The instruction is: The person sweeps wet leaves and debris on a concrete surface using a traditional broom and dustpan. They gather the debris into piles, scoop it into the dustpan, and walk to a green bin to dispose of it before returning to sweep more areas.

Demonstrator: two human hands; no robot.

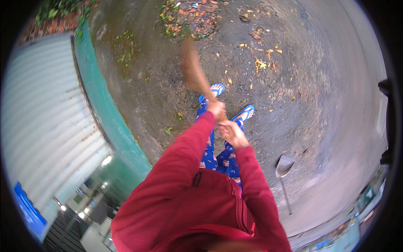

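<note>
Near the centre of the frame the person grips a broom (197, 73) with both hands. The left hand (216, 108) sits higher in the picture, its fingers clenched round the handle where the brown bristles begin; the right hand (232, 133) is just below and to the right, also closed on the handle, so the two hands lie just beside each other. The bristle head stretches up and to the left from the hands, blurred (it cannot be told whether its tip touches the ground). Both arms wear red sleeves (189, 151) that come in from the lower edge.

Below the hands show blue patterned trousers (218, 157) and two blue sandals (245, 112), planted on the dark, gritty ground (319, 96). Yellow and orange fallen leaves (262, 63) are scattered over the upper middle of the frame, and a denser pile of leaves and litter (189, 19) lies at the top centre, well apart from the bristles.

At the lower right a long-handled dustpan (284, 168) lies on the ground, apart from the person. Along the left side runs a green painted wall edge (105, 109), with a pale corrugated roof (46, 113) beyond it filling the left of the frame.
</note>
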